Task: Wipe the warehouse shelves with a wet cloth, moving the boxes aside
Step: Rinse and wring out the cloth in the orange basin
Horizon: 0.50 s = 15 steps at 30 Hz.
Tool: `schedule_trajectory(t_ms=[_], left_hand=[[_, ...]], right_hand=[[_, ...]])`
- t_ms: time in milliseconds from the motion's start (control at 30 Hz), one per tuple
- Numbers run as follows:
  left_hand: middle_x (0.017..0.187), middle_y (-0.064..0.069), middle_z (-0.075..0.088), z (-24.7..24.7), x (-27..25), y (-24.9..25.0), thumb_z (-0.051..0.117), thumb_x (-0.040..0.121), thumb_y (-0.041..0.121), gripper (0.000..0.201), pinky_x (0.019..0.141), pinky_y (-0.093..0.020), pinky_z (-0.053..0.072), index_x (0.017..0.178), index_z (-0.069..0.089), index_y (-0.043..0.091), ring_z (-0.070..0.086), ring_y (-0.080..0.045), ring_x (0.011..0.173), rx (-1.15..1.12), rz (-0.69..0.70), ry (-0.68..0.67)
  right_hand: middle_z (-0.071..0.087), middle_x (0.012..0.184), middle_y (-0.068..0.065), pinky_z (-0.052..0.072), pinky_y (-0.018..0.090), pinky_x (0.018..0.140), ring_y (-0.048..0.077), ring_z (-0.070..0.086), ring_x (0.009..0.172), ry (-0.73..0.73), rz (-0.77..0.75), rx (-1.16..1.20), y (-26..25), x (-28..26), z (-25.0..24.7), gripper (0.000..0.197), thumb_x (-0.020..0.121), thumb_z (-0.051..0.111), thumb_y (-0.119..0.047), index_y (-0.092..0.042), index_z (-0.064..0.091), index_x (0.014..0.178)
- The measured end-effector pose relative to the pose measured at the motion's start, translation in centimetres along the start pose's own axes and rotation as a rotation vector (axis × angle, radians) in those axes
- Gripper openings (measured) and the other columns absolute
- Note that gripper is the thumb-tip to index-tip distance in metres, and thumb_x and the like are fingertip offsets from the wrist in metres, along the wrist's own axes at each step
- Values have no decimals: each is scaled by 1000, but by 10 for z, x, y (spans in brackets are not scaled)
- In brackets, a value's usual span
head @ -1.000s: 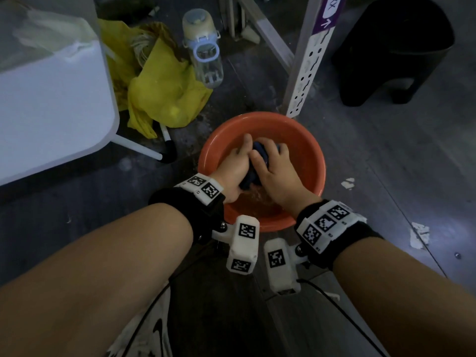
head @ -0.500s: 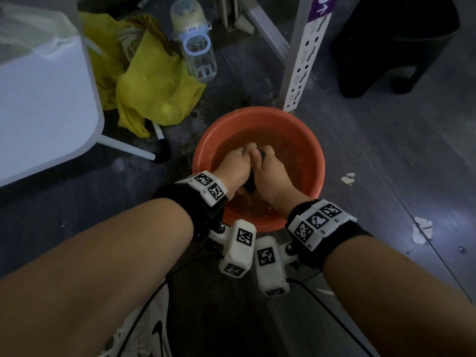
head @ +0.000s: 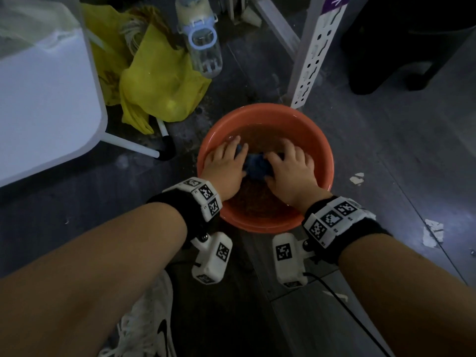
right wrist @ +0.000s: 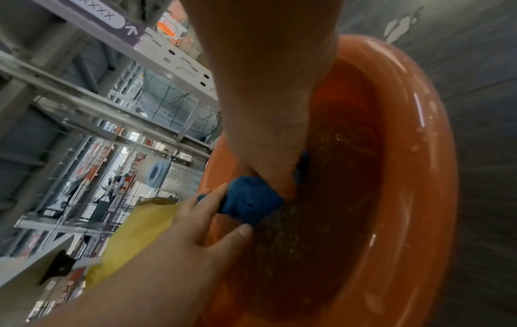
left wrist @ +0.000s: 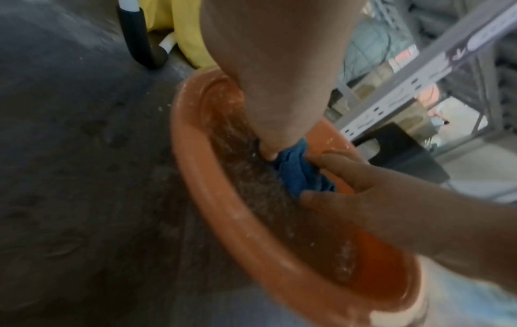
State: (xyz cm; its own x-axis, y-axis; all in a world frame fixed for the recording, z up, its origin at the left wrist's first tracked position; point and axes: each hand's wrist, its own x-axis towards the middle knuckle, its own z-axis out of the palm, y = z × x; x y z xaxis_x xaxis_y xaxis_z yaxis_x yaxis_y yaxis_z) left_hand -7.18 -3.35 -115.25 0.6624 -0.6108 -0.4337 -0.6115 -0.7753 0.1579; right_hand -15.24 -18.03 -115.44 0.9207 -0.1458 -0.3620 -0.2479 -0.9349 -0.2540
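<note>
Two bare hands, both lowered into one orange basin (head: 265, 113) set on a dark floor (head: 386, 150). Far left of the head view: a white table (head: 46, 99) on white legs; beside it a crumpled yellow bag (head: 159, 86); next, a clear plastic bottle (head: 203, 47) with a pale blue ring handle, lying on the floor. Left hand (head: 225, 164): forearm reaching forward and down, wrist band with printed markers, palm down, fingers curled over the left end of the cloth and gripping it. Blue cloth (head: 257, 166): centre of the basin, bunched and twisted into a thick wad between the two hands, dark blue, soaked, sitting at the surface of brownish, speckled water. Right hand (head: 291, 167): mirrored pose, palm down, fingers and thumb closed round the right end of the same wad; the left wrist view shows thumb and index finger pinching the fabric. Behind the basin to the right: a white perforated shelf upright (head: 314, 55) with a purple label, its foot close to the basin rim. Far right: a black stool (head: 412, 47) and pale paper scraps (head: 432, 233) on the floor.
</note>
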Motion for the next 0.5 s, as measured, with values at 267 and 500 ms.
schedule_trajectory(t_ms=[267, 500], left_hand=[[147, -8, 23, 10, 6, 9, 40, 97, 28, 52, 105, -43, 32, 146, 23, 30, 30, -34, 129, 225, 129, -271], [99, -6, 64, -30, 21, 2, 57, 90, 15, 18, 79, -34, 47, 101, 67, 5, 60, -26, 91, -52, 79, -230]], right_hand=[[2, 160, 0, -10, 65, 109, 35, -4, 146, -389, 4, -192, 2, 1, 7, 62, 96, 36, -48, -34, 12, 151], [14, 158, 5, 11, 56, 117, 34, 13, 145, -195, 65, 193, 11, -3, -9, 79, 86, 57, -44, -30, 14, 150]])
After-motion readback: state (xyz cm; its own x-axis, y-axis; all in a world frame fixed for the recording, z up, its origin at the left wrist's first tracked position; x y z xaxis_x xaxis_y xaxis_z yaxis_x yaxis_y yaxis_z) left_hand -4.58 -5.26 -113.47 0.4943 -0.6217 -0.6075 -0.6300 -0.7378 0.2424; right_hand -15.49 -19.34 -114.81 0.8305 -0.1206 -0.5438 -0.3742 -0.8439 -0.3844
